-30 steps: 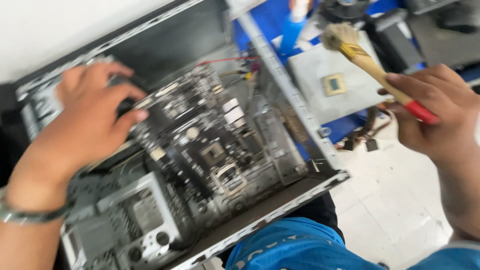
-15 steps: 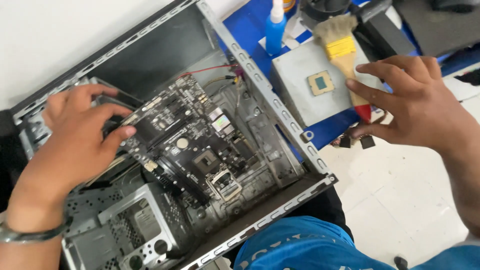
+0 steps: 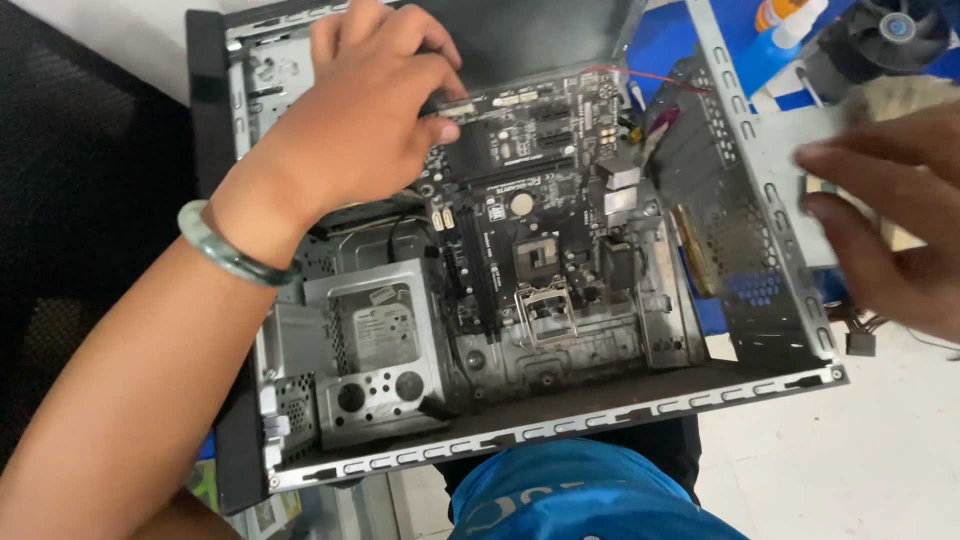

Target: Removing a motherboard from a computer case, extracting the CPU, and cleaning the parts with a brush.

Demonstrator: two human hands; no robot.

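A computer repair workbench: opened desktop case [image 3: 770, 190], bare motherboard [image 3: 540, 200], loose cooling fan [image 3: 890, 30].

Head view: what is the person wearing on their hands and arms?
Both arms are bare, with no sleeves or gloves in view. The left hand has a smooth pale-green translucent bangle at the wrist. The right hand shows no rings; its wrist is out of frame.

One open computer case [image 3: 790, 380], one motherboard [image 3: 540, 200], one hard drive [image 3: 380, 335], one cooling fan [image 3: 885, 35], two hands, one bracelet [image 3: 225, 250]
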